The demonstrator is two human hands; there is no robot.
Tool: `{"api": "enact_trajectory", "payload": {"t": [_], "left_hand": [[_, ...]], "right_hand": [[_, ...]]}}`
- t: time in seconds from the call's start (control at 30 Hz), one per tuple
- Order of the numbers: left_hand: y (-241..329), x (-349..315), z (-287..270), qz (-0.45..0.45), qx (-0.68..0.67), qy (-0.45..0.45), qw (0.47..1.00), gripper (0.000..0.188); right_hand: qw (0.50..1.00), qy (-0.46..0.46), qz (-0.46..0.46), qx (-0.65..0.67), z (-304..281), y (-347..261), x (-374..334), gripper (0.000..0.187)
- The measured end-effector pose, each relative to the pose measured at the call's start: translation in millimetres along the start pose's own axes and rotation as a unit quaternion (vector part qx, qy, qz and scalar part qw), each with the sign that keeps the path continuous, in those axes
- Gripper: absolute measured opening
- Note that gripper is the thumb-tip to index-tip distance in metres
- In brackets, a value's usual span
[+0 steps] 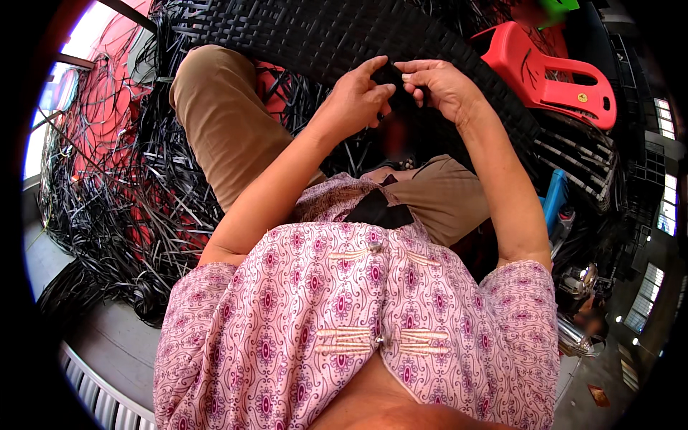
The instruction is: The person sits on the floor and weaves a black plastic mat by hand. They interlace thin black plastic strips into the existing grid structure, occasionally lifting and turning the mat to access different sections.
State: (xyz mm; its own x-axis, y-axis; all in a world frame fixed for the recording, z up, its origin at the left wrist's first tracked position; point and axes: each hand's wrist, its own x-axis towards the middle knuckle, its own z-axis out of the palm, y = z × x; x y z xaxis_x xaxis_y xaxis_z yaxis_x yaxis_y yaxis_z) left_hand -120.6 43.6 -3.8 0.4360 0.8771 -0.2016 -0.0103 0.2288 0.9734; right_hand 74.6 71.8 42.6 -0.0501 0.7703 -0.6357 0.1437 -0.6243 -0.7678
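Observation:
A panel woven from flat black plastic strips [301, 36] slants across the top of the view, beyond my knees. Both hands are raised close together at its near edge. My left hand [356, 99] has its index finger and thumb stretched toward the right hand, the other fingers curled in; anything within them is lost against the black. Facing it, my right hand [441, 87] pinches thumb and index finger together with the other fingers bent. What looks like a thin black strip sits at that pinch, hard to see against the dark weave.
Loose black plastic strips [154, 179] lie tangled over red material [97, 115] on the left. A red plastic chair [530, 68] stands at the upper right. Below it are a bundle of pale-banded rods [573, 158] and a blue object [555, 197]. A white slatted thing [100, 394] shows lower left.

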Motion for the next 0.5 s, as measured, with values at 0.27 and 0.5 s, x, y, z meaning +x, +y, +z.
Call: {"api": "enact_trajectory", "payload": {"t": [0.27, 0.5], "left_hand": [[4, 5, -8, -0.063, -0.208, -0.021, 0.976, 0.054], [1, 7, 2, -0.058, -0.237, -0.009, 0.97, 0.064]], "right_hand": [[1.0, 0.0, 0.003, -0.017, 4, 0, -2, 0.029], [0.995, 0.052, -0.071, -0.047, 13, 15, 3, 0.024]]}}
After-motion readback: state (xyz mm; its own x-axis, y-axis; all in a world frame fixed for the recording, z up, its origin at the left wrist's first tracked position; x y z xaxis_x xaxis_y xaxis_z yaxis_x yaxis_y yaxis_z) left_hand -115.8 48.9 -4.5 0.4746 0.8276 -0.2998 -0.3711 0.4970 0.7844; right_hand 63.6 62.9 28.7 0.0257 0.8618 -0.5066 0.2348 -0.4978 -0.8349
